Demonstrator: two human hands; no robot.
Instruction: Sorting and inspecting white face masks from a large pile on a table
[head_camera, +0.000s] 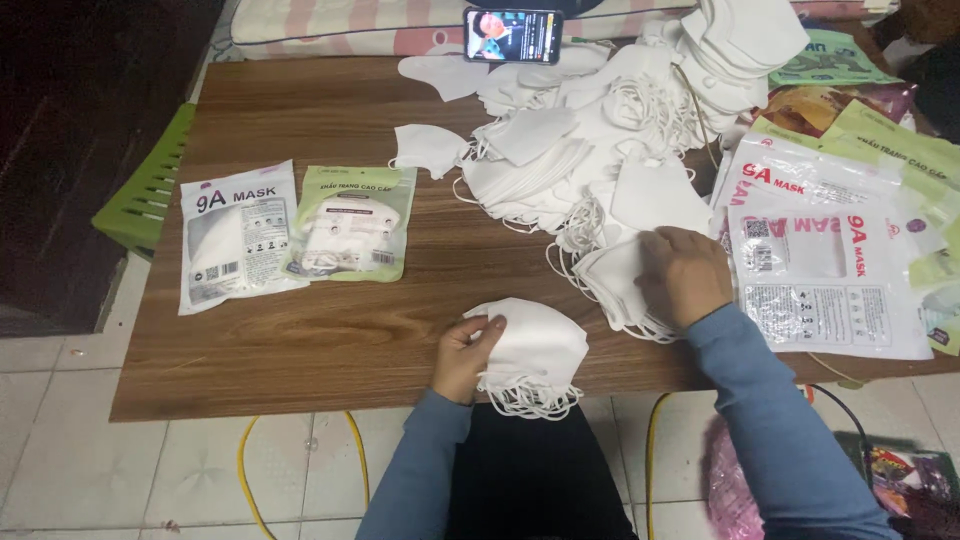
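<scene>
Holding a small stack of white masks at the counter's near edge, my left hand has its grip closed on the stack's side, which keeps the layers squared. My right hand lies flat on the loose mask pile, fingers on the nearest masks; whether that grip has pinched one I cannot tell. Two filled packets lie well apart to the left, and empty packaging sits just beside my right hand

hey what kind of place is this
Probably a home used for packing work: a low wooden table on a tiled floor holds a heap of loose white masks, two filled packets, and a phone.
</scene>
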